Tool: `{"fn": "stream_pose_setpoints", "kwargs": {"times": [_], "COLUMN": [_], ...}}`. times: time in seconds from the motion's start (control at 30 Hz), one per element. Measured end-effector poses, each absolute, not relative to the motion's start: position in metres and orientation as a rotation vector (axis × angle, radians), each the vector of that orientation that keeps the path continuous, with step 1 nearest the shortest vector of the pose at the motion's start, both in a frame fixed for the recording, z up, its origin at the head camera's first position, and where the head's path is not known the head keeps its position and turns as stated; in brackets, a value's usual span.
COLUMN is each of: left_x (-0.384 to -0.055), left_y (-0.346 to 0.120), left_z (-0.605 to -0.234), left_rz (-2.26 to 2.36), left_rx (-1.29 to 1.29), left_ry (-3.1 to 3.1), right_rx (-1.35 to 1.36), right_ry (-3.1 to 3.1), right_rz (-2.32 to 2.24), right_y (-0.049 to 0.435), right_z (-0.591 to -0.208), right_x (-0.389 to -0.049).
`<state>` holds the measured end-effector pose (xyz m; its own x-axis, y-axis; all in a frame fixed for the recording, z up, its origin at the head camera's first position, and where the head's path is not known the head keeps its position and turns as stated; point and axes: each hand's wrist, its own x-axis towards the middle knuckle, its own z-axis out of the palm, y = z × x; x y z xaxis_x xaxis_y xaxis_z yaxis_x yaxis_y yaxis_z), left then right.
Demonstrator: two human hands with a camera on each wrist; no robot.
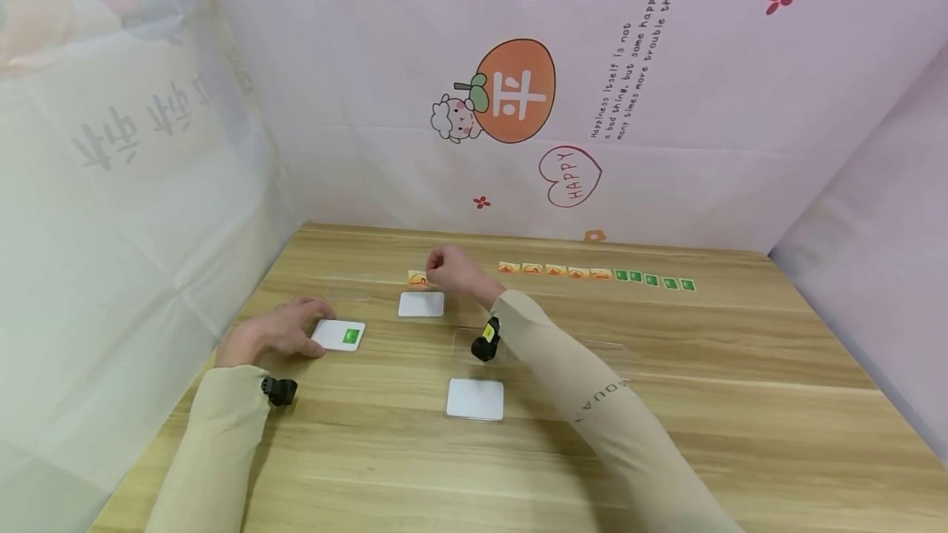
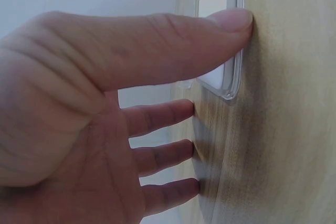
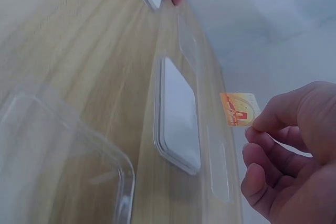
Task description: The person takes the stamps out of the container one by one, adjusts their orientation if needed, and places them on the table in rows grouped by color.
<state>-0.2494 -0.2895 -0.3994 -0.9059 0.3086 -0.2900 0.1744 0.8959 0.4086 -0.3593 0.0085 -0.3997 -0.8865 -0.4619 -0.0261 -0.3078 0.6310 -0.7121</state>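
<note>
My right hand (image 1: 455,270) pinches a small orange stamp-like sticker (image 3: 240,109) between thumb and forefinger, above the far part of the table. Just below it in the head view lies a white card case (image 1: 421,304) with clear plastic edges. At the left, my left hand (image 1: 285,329) holds the left end of another white case (image 1: 333,334), which bears a green sticker (image 1: 351,336) on its right part. The left thumb (image 2: 231,20) presses the case's edge, while the lower fingers spread with their tips at the tabletop. The left forefinger is hidden behind the thumb in the left wrist view.
A row of orange stickers (image 1: 555,270) runs along the back of the wooden table, continued rightward by several green stickers (image 1: 651,280). A third white case (image 1: 475,399) lies nearer. Clear plastic lids (image 3: 128,182) lie about the cases. A printed cloth (image 1: 370,105) hangs behind the table.
</note>
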Motion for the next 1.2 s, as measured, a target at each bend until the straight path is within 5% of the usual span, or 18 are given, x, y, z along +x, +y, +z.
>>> {"fn": "stream_pose_setpoints", "kwargs": {"times": [1.2], "left_x": [-0.25], "left_y": [-0.29], "left_z": [-0.4], "left_rz": [0.539], "left_rx": [0.354], "left_ry": [2.715], "right_rx": [-0.458], "right_ry": [2.677], "right_rz": [-1.098], "right_y": [0.073], "right_z": [-0.404], "right_x": [-0.396]}}
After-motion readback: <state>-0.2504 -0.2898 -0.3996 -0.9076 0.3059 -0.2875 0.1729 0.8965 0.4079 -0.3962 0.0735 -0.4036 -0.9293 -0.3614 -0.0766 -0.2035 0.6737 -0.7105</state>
